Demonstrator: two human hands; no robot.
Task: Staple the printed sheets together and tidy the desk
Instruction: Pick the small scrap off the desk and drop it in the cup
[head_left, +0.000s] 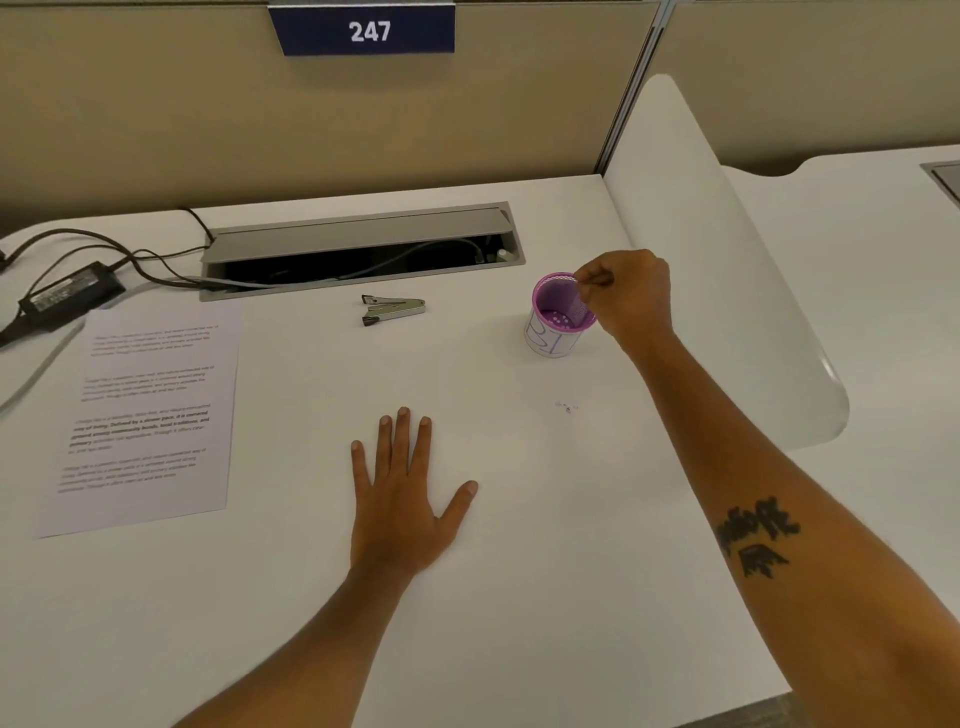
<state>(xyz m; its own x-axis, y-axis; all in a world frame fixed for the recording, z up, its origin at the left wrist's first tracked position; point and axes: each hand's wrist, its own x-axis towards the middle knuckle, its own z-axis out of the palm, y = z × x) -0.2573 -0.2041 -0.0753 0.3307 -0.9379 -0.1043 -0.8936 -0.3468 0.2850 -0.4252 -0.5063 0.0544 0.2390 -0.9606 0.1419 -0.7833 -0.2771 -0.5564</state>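
The printed sheets lie in a stack at the desk's left side. A small metal stapler rests near the back middle, just in front of the cable tray. A purple mesh cup with a white paper label stands at the right. My right hand hovers over the cup's rim, fingertips pinched together on something tiny that I cannot make out. My left hand lies flat on the desk, fingers spread, holding nothing. A few tiny bits, perhaps staples, lie in front of the cup.
An open grey cable tray is set into the desk's back. A black power adapter and its cables lie at the far left. A white curved divider borders the desk on the right; a "247" sign hangs on the partition.
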